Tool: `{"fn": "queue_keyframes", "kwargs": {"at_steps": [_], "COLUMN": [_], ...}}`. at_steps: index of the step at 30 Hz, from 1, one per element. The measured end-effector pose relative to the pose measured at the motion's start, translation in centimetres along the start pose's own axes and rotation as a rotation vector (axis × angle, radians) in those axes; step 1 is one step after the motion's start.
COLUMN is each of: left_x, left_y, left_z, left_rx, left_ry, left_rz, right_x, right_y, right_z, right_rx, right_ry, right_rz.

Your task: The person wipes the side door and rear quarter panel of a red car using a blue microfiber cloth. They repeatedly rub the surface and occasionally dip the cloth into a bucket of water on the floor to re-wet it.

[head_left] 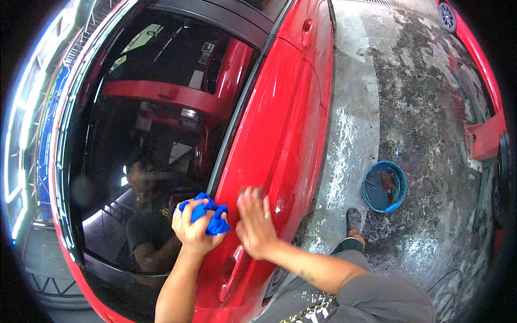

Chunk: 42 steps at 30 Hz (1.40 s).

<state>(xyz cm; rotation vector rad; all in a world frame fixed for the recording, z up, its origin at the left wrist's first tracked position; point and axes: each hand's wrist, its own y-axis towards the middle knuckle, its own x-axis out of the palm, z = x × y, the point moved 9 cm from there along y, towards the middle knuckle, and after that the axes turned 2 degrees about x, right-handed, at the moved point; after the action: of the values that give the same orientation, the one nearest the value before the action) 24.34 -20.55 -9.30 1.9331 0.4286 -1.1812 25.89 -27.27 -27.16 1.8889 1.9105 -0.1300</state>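
Bunched blue cloth is gripped in my left hand, whose fingers curl over it. It sits where the dark glass of a red car meets the painted door. Beside it, to the right, my right hand is over the red door panel with fingers stretched out and nothing in them. The fingertips are slightly blurred, and I cannot tell whether the palm touches the paint. A red door handle lies just below my right hand.
On the wet, stained concrete floor to the right stands a blue bucket with dark liquid in it. My foot in a dark sandal is next to it. Another red car is at the far right, near a red box-like stand.
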Motion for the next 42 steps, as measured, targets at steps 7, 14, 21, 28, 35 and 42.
{"fn": "queue_keyframes", "kwargs": {"at_steps": [7,14,21,28,35,42], "left_x": [3.1,1.9,2.6,0.6,-12.7,-24.5], "left_y": [-0.8,-3.1,-0.5,2.0,-5.3,-11.4], "left_z": [1.0,0.3,0.7,0.3,-1.8,-1.6], "left_rx": [0.014,-0.024,0.005,0.069,-0.156,0.195], "left_ry": [-0.065,0.033,0.072,0.076,0.165,0.161], "left_rz": [-0.047,-0.146,-0.173,-0.274,-0.257,0.006], "right_x": [-11.0,-0.3,-11.7,-4.6,3.5,8.9], "right_y": [23.3,2.0,27.5,16.9,-7.6,-21.4], "right_z": [17.8,5.1,19.2,10.2,-10.1,-22.3], "right_rx": [0.104,-0.021,0.086,0.051,0.122,-0.075], "right_ry": [0.143,0.046,0.092,0.031,-0.039,-0.259], "right_rz": [0.332,-0.128,0.243,0.274,0.149,0.029]}}
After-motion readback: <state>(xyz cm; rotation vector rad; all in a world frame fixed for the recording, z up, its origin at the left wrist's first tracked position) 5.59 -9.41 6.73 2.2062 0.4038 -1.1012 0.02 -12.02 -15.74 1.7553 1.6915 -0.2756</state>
